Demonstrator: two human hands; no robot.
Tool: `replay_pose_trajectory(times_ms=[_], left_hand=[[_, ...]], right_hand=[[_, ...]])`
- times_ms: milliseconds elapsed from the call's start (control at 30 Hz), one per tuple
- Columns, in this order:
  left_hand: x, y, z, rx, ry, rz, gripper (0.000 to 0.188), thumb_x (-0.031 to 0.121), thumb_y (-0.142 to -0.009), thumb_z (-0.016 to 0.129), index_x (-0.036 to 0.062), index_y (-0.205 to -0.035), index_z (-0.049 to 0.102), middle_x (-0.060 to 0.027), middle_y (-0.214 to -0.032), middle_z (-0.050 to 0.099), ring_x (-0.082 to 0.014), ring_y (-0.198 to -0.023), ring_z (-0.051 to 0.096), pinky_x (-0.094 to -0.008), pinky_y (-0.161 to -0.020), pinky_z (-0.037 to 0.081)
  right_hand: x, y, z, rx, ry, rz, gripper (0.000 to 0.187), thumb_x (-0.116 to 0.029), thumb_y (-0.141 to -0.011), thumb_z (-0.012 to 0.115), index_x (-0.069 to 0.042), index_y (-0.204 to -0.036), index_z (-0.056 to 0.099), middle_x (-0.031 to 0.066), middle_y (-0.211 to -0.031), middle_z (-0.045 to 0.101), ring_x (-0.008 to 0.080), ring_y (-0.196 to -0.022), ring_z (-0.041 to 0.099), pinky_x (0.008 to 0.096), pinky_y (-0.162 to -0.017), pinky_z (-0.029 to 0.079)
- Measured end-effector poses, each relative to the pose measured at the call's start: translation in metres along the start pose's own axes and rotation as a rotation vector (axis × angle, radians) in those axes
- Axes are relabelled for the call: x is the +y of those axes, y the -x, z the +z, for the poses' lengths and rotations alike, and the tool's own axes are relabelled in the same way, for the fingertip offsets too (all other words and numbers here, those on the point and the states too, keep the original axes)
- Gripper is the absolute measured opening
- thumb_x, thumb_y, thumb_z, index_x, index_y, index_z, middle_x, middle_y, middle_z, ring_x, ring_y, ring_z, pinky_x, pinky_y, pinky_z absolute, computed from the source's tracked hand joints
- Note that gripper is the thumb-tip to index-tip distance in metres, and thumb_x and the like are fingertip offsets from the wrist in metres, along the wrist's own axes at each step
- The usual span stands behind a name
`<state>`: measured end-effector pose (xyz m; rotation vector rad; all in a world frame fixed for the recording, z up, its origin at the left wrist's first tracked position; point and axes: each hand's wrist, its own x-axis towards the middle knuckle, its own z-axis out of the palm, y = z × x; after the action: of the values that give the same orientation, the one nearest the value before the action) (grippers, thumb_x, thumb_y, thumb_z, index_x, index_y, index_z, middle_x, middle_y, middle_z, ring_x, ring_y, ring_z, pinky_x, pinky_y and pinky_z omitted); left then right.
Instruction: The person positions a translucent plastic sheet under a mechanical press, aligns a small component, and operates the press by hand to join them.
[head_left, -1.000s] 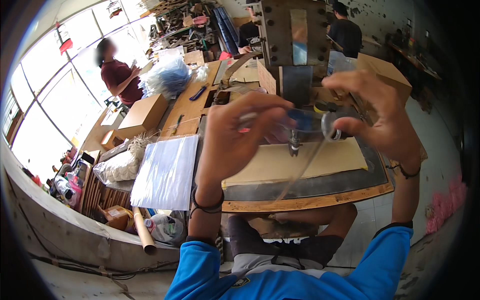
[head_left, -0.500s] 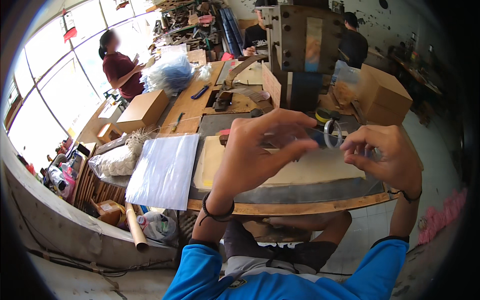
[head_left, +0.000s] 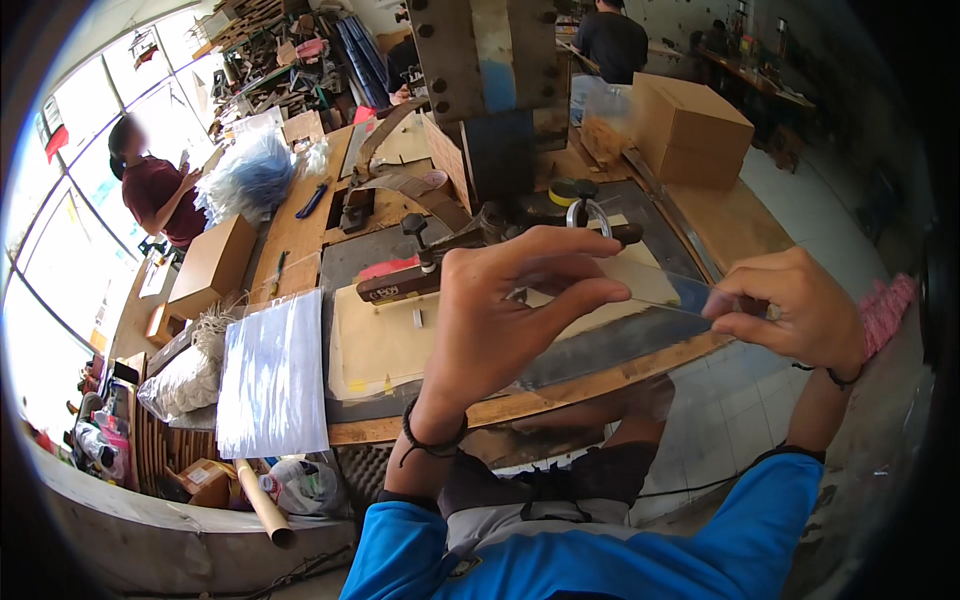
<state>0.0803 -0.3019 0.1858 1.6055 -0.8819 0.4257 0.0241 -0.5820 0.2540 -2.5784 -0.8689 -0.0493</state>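
A clear plastic film [head_left: 665, 288] spans the gap between my hands above the front of the workbench. My right hand [head_left: 785, 308] pinches its right end between thumb and fingers. On the other side my left hand [head_left: 535, 300] is curled round the film's left part, thumb and index finger bowed with a gap between their tips; the exact grip is partly hidden. Beyond the hands lies a dark metal bar [head_left: 395, 286] with black knobs and a shiny ring [head_left: 600, 215]. Under it a cream sheet [head_left: 375, 345] rests on the dark bench surface.
A stack of clear plastic sheets [head_left: 270, 375] lies at the bench's left edge, beside bundled white string [head_left: 190, 370]. A heavy press [head_left: 490, 60] stands behind. Cardboard boxes [head_left: 690, 130] sit at the back right, more [head_left: 215, 265] at left. Another person [head_left: 165, 195] stands at far left.
My view has swung right, so the bench appears further left. My right hand has moved outward from the left one, and the film now shows stretched between them.
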Motion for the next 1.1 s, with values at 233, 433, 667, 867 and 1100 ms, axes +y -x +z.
replay_pose_trajectory(times_ms=[233, 433, 667, 867, 1100], left_hand=[[-0.021, 0.014, 0.002, -0.046, 0.056, -0.124, 0.033, -0.004, -0.084, 0.081, -0.0041, -0.115, 0.070, -0.0115, -0.089, 0.078, -0.0160, -0.083, 0.076, -0.0250, -0.074, 0.060], [-0.054, 0.048, -0.032, 0.111, 0.093, -0.277, 0.029, -0.002, -0.086, 0.079, -0.0005, -0.115, 0.072, -0.0082, -0.086, 0.077, -0.0119, -0.076, 0.073, -0.0248, -0.069, 0.059], [-0.066, 0.054, -0.038, 0.113, 0.055, -0.308, 0.028, -0.001, -0.087, 0.079, -0.0007, -0.114, 0.072, -0.0079, -0.084, 0.076, -0.0113, -0.073, 0.072, -0.0237, -0.067, 0.058], [-0.083, 0.081, -0.035, -0.038, 0.035, -0.524, 0.021, 0.007, -0.092, 0.077, 0.0017, -0.112, 0.074, -0.0060, -0.084, 0.075, -0.0119, -0.079, 0.075, -0.0251, -0.075, 0.057], [-0.110, 0.132, -0.028, -0.222, -0.171, -0.524, 0.022, 0.010, -0.091, 0.077, 0.0036, -0.112, 0.074, -0.0107, -0.096, 0.076, -0.0209, -0.089, 0.074, -0.0336, -0.081, 0.057]], right_hand=[[0.018, 0.037, -0.011, 0.014, 0.125, 0.106, 0.013, -0.008, -0.083, 0.078, -0.001, -0.092, 0.072, 0.0089, -0.084, 0.072, 0.0209, -0.066, 0.068, 0.0312, -0.060, 0.051], [0.052, 0.084, -0.013, 0.142, 0.129, 0.269, 0.013, -0.006, -0.079, 0.078, 0.001, -0.087, 0.070, 0.0085, -0.077, 0.068, 0.0172, -0.061, 0.062, 0.0288, -0.058, 0.047], [0.063, 0.103, -0.023, 0.203, 0.114, 0.374, 0.014, -0.008, -0.082, 0.076, 0.002, -0.086, 0.067, 0.0073, -0.075, 0.065, 0.0133, -0.065, 0.062, 0.0268, -0.059, 0.047], [0.137, 0.196, -0.014, 0.482, -0.075, 0.715, 0.012, -0.010, -0.095, 0.071, 0.000, -0.099, 0.066, 0.0004, -0.087, 0.064, 0.0081, -0.078, 0.061, 0.0254, -0.069, 0.048], [0.312, 0.461, 0.110, 0.856, -0.232, 1.168, 0.039, -0.028, -0.103, 0.061, 0.000, -0.130, 0.063, 0.0082, -0.125, 0.064, 0.0190, -0.119, 0.056, 0.0320, -0.104, 0.042]])
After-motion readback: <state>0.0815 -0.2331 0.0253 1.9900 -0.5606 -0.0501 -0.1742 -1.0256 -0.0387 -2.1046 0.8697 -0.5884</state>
